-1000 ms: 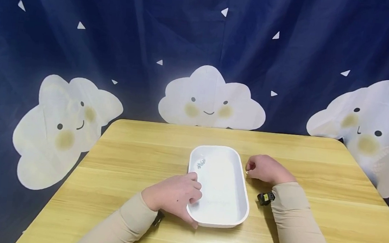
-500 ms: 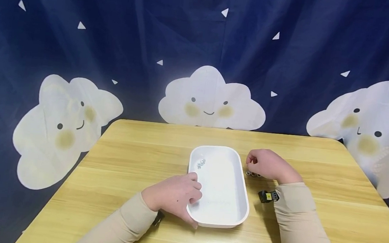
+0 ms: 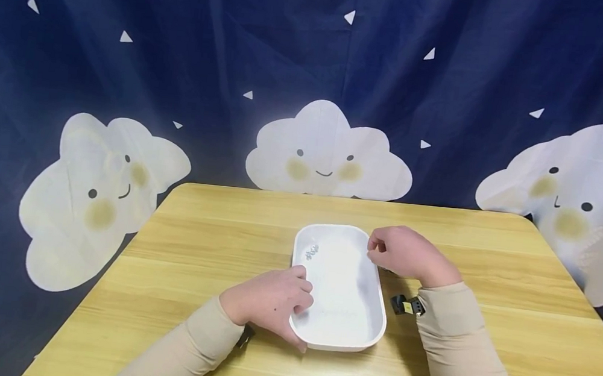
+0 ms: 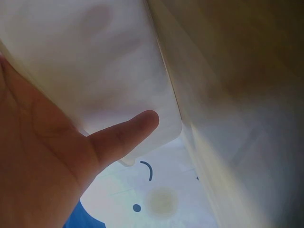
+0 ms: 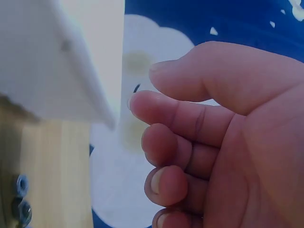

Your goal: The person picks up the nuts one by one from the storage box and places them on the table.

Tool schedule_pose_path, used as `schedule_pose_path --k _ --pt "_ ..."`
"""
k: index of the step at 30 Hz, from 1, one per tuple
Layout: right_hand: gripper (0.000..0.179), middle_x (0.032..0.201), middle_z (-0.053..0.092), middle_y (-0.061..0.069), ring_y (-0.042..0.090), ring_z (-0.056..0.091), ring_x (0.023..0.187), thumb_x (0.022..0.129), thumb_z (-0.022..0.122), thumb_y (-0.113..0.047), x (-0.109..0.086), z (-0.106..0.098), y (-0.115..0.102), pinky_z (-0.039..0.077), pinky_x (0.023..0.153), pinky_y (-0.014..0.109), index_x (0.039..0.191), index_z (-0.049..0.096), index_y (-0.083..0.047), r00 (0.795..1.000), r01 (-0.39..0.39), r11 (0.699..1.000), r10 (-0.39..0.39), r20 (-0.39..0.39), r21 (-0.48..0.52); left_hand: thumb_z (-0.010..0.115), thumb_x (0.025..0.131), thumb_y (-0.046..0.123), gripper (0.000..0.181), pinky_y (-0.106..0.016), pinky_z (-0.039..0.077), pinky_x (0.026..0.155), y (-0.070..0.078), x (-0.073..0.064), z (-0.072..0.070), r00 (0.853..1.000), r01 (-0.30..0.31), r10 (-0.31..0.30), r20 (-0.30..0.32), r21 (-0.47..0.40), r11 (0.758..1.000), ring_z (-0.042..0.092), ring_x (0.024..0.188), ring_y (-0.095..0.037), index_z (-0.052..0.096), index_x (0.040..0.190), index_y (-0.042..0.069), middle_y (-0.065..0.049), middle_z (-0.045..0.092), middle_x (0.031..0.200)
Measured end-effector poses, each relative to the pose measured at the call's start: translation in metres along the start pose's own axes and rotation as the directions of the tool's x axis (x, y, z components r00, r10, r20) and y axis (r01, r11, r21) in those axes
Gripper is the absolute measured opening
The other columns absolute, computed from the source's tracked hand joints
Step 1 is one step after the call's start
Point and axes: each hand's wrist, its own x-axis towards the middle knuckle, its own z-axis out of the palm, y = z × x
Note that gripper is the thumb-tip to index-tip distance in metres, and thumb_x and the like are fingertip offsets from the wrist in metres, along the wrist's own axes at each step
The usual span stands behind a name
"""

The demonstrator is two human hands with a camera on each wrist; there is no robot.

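Observation:
My left hand (image 3: 271,303) grips the near left side of a white rectangular tray (image 3: 379,316), fingers curled over the rim. In the left wrist view its thumb (image 4: 126,135) lies along the outside of the tray. Several small metal nuts (image 3: 311,252) lie together in the tray's far left part. My right hand (image 3: 406,254) is over the tray's right rim, fingertips just inside it. The right wrist view shows its thumb and index fingertip slightly apart with nothing between them, the other fingers loosely bent. A small dark blurred spot (image 5: 65,45) shows against the white tray.
More metal nuts (image 5: 22,186) lie on the wooden table (image 3: 210,233) just right of the tray, mostly hidden under my right hand in the head view. Behind the table hangs a dark blue curtain (image 3: 229,36) with white clouds.
My right hand has lifted from the nuts on the table and moved left to the tray's rim. The left hand and the tray have stayed in place.

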Motion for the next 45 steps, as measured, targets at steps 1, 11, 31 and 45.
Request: schedule_pose_path --k 1,11,31,45 --pt "0.004 0.073 0.056 -0.005 0.014 0.051 0.067 0.089 0.064 -0.017 0.001 0.0 -0.002 0.043 0.066 0.034 0.087 0.067 -0.016 1.0 0.002 1.0 -0.002 0.001 -0.005 0.077 0.063 0.077 0.066 -0.017 0.029 0.06 0.0 0.0 0.0 1.0 0.0 0.0 0.003 0.001 1.0 0.035 0.077 -0.009 0.039 0.065 0.023 0.014 0.035 0.07" --pt "0.013 0.085 0.062 -0.005 0.017 0.055 0.077 0.09 0.066 -0.02 0.014 0.002 -0.029 0.047 0.075 0.038 0.1 0.071 -0.013 0.999 0.045 0.998 -0.045 0.006 -0.047 0.077 0.062 0.077 0.065 -0.017 0.029 0.06 -0.001 0.001 -0.001 1.0 -0.003 0.003 0.0 -0.001 1.0 0.035 0.078 -0.009 0.04 0.066 0.024 0.015 0.035 0.071" --pt "0.023 0.105 0.071 0.003 0.021 0.065 0.094 0.092 0.066 -0.016 0.062 0.039 -0.055 0.052 0.084 0.043 0.113 0.071 -0.009 0.984 0.146 0.98 -0.13 0.123 -0.133 0.076 0.061 0.079 0.067 -0.018 0.028 0.063 -0.001 0.003 0.0 1.0 -0.018 0.019 -0.007 0.025 1.0 0.034 0.078 -0.01 0.038 0.065 0.024 0.016 0.032 0.07" --pt "0.009 0.078 0.058 -0.007 0.014 0.054 0.071 0.085 0.066 -0.011 0.076 0.065 -0.052 0.046 0.068 0.033 0.086 0.064 -0.021 0.989 0.067 0.981 -0.041 0.139 -0.184 0.076 0.063 0.079 0.064 -0.018 0.029 0.06 -0.001 0.001 -0.001 1.0 -0.006 0.006 -0.006 0.022 1.0 0.035 0.079 -0.011 0.041 0.066 0.024 0.015 0.035 0.071"
